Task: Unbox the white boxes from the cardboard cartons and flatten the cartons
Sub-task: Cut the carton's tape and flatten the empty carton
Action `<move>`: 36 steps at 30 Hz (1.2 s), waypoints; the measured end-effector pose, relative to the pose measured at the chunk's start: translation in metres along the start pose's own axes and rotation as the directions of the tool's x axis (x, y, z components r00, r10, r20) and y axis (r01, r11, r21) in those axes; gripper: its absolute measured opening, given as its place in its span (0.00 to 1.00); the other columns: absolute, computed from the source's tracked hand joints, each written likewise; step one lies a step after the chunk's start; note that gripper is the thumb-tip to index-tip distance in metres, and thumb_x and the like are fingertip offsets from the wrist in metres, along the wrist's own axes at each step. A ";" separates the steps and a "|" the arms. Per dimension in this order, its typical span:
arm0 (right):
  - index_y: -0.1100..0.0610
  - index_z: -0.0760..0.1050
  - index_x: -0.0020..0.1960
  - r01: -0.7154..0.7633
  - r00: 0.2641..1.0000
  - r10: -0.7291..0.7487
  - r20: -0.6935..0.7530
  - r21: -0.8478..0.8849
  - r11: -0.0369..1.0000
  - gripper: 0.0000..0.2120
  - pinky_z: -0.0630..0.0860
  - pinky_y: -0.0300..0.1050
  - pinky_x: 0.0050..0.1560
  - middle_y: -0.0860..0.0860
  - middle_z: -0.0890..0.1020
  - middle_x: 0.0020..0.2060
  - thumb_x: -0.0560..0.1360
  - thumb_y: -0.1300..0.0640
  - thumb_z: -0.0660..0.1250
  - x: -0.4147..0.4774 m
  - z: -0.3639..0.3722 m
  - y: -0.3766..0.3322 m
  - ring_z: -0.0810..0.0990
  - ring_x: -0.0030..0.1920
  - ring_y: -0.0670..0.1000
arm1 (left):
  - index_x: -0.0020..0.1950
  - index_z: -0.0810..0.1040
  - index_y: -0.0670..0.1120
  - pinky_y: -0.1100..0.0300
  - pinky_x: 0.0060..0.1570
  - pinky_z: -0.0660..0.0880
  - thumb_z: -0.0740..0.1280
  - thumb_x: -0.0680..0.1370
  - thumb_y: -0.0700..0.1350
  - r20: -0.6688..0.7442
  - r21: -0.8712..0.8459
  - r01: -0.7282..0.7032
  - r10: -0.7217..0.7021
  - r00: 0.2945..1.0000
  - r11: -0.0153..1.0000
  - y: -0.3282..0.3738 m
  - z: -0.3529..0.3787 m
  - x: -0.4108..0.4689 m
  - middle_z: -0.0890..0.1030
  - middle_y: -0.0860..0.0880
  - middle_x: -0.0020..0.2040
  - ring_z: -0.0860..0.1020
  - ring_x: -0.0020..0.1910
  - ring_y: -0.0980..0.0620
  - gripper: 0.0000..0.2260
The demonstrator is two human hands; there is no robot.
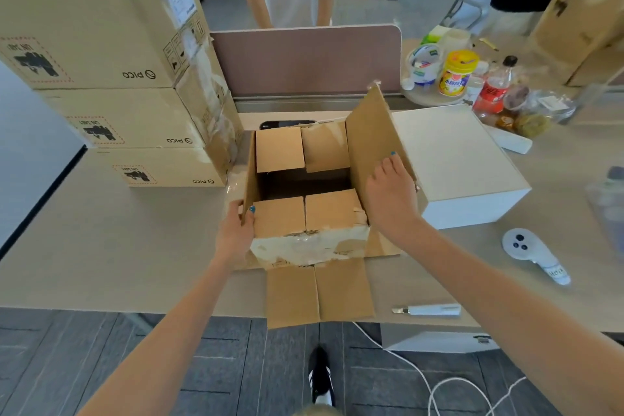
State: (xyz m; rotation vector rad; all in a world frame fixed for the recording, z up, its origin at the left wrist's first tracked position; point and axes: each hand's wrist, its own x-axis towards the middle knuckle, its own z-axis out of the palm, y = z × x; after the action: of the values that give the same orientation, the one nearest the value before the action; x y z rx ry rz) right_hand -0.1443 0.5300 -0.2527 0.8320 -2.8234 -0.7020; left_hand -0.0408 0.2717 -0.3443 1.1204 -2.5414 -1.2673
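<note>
An opened, empty cardboard carton (305,213) stands on the table in front of me, its flaps spread and torn tape along the near wall. My left hand (234,235) grips the carton's left wall at the near corner, thumb inside. My right hand (390,196) lies flat against the raised right wall (371,142), fingers spread. A white box (456,159) rests on the table just right of the carton, touching that wall. Three sealed cartons (101,78) are stacked at the left.
A white utility knife (429,310) lies near the table's front edge, a white controller (530,252) to the right. Jars, a bottle and snack bags (472,81) crowd the back right. A person stands beyond the desk divider (304,57). A white cable trails on the floor (439,392).
</note>
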 end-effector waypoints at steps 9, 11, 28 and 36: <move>0.56 0.51 0.78 -0.140 0.990 0.054 0.132 0.822 0.553 0.27 0.64 0.52 0.69 0.52 0.55 0.77 0.83 0.49 0.52 0.000 0.045 -0.023 0.56 0.76 0.53 | 0.65 0.70 0.52 0.40 0.47 0.80 0.57 0.84 0.47 -0.040 -0.121 -0.020 0.015 0.999 0.992 -0.009 -0.007 0.009 0.76 0.49 0.48 0.79 0.47 0.44 0.10; 0.56 0.51 0.79 -0.200 0.978 0.030 0.204 0.901 0.386 0.26 0.71 0.49 0.62 0.53 0.61 0.75 0.83 0.53 0.53 0.002 0.054 -0.027 0.68 0.69 0.53 | 0.66 0.68 0.53 0.38 0.48 0.80 0.58 0.84 0.47 -0.014 -0.107 -0.039 0.038 0.999 0.994 -0.013 -0.006 0.006 0.76 0.47 0.52 0.79 0.49 0.44 0.11; 0.56 0.48 0.79 0.151 0.987 -0.087 -0.134 0.610 0.778 0.27 0.42 0.50 0.77 0.51 0.51 0.78 0.82 0.57 0.50 0.035 0.074 -0.039 0.44 0.78 0.49 | 0.79 0.59 0.54 0.40 0.76 0.45 0.60 0.81 0.55 0.208 0.628 -0.541 0.549 0.809 0.559 0.019 0.000 0.025 0.54 0.50 0.81 0.48 0.80 0.44 0.26; 0.57 0.66 0.70 0.205 0.978 -0.196 -0.070 0.505 0.838 0.19 0.44 0.52 0.77 0.50 0.77 0.61 0.81 0.54 0.53 0.079 0.051 -0.041 0.72 0.64 0.51 | 0.66 0.75 0.48 0.47 0.75 0.54 0.56 0.84 0.54 0.385 0.629 -0.672 0.594 0.706 0.391 0.040 0.009 0.045 0.80 0.49 0.55 0.79 0.55 0.47 0.16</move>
State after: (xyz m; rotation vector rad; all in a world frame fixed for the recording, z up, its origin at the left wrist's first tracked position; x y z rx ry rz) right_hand -0.2031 0.4776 -0.3187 1.2130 -2.9713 0.0649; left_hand -0.0992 0.2640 -0.3314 -0.0415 -3.1259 -0.0425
